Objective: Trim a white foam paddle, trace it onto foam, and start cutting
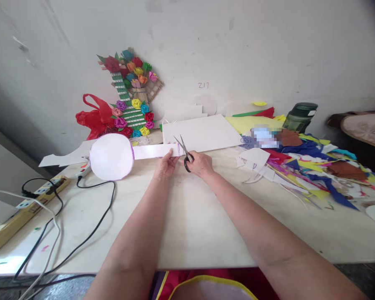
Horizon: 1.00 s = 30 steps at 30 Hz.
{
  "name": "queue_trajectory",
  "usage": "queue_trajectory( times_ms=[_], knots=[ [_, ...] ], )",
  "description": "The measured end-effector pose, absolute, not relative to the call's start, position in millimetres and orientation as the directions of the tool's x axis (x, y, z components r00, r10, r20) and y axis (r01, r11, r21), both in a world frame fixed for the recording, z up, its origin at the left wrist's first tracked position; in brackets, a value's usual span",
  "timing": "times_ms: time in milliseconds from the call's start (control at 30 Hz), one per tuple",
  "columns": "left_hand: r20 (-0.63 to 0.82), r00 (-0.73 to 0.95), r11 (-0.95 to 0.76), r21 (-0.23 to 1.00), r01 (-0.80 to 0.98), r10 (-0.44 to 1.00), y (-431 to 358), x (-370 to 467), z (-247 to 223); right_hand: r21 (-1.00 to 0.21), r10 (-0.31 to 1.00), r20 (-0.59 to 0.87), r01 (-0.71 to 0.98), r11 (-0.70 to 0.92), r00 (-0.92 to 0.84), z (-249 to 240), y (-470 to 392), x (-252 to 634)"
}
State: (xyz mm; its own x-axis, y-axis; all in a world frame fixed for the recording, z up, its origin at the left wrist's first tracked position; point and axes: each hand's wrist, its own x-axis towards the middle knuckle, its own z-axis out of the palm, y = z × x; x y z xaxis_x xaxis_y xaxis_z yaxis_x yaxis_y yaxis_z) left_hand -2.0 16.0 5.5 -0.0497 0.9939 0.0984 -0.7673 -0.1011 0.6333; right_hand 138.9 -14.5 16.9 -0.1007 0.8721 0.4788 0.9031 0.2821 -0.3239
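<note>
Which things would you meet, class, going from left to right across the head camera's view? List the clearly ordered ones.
Power strip, white paper circle, left hand, scissors, right hand, green bottle.

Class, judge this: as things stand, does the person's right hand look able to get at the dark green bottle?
Probably not straight away: the right hand holds scissors, and a heap of coloured scraps lies in front of the bottle, though reaching over it might work.
</note>
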Motion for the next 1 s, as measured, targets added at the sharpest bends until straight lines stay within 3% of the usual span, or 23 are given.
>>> queue_trajectory(
  times_ms=[633, 800, 1000],
  knots=[
    [0.09, -0.081, -0.12, 0.655, -0.746, 0.993, 14.3, -1.1, 10.8, -0.396, 0.89, 0.448, 0.874, 0.28, -0.082, 19.7, -16.3, 134.2],
    [0.049, -0.101, -0.108, 0.66, -0.743, 0.994, 13.4, 0.2, 12.8, -0.386, 0.899, 0.432, 0.887, 0.255, -0.071, 20.7, -17.6, 133.6],
    [0.1, -0.111, -0.149, 0.655, -0.741, 0.989, 11.2, 3.8, 14.4, -0.345, 0.88, 0.469, 0.902, 0.26, -0.074, 18.2, -16.4, 133.9]
  ],
)
